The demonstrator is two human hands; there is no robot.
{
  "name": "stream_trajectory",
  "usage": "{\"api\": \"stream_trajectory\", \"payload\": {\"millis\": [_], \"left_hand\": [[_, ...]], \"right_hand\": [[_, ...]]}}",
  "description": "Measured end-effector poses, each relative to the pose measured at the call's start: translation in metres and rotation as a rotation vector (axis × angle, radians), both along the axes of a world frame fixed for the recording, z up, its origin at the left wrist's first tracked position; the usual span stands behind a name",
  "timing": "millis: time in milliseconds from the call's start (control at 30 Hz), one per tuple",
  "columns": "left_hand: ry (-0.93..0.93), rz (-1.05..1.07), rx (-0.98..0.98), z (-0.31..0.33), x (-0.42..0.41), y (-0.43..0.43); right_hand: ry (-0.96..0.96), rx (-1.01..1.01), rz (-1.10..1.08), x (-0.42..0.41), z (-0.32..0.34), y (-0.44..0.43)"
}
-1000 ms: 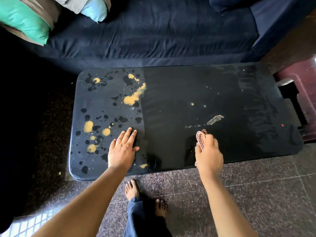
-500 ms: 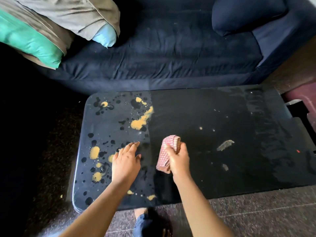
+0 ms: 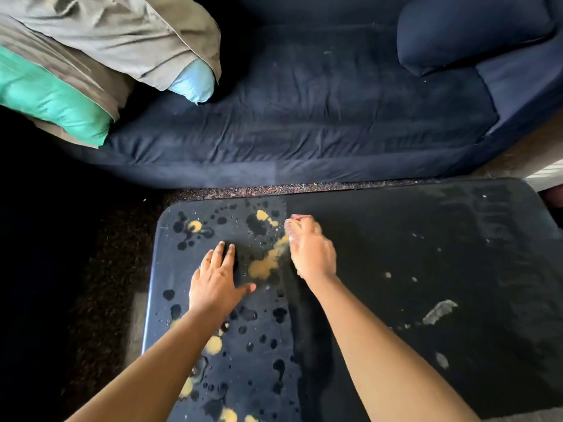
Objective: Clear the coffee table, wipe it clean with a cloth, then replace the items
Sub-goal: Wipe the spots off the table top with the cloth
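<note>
The black coffee table fills the lower half of the view. Its left part is spattered with yellow blobs and dark drops; its right part is smeared and mostly wiped. My left hand rests flat on the table, fingers spread, among the spatter. My right hand is blurred near the far edge, beside the long yellow streak, and grips the pink checked cloth, of which only a small bit shows past the fingers.
A dark blue sofa runs along the far side of the table, with a narrow strip of floor between. Grey, green and light blue pillows lie on its left end, a blue cushion on its right. Pale scraps lie on the table's right part.
My right hand has carried the cloth from the near edge, leftward and away, to the far edge by the yellow streak. My left hand has moved further onto the table. The view has shifted forward.
</note>
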State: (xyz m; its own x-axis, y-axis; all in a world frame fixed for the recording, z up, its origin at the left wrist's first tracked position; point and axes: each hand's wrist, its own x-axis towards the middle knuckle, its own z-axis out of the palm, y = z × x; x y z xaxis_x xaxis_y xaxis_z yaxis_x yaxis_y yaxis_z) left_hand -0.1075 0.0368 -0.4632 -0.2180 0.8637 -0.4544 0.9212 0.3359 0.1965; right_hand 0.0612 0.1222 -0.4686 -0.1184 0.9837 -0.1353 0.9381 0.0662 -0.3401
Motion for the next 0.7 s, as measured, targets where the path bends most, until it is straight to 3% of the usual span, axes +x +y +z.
{"api": "stream_trajectory", "payload": {"millis": [67, 233, 333, 533, 700], "left_hand": [[0.008, -0.053, -0.032, 0.001, -0.005, 0.000], [0.089, -0.198, -0.111, -0.001, -0.017, -0.002], [0.087, -0.183, -0.108, -0.003, -0.015, -0.002], [0.097, -0.150, -0.156, 0.001, -0.006, 0.003], [0.087, -0.132, -0.183, 0.002, -0.007, 0.006]], "right_hand": [[-0.049, -0.018, 0.065, -0.003, -0.001, 0.011], [-0.088, -0.022, -0.342, 0.028, -0.006, 0.053], [-0.082, -0.012, -0.292, 0.006, -0.007, 0.056], [-0.011, -0.111, 0.065, -0.033, 0.001, 0.068], [-0.182, -0.001, -0.170, 0.023, 0.000, 0.088]]}}
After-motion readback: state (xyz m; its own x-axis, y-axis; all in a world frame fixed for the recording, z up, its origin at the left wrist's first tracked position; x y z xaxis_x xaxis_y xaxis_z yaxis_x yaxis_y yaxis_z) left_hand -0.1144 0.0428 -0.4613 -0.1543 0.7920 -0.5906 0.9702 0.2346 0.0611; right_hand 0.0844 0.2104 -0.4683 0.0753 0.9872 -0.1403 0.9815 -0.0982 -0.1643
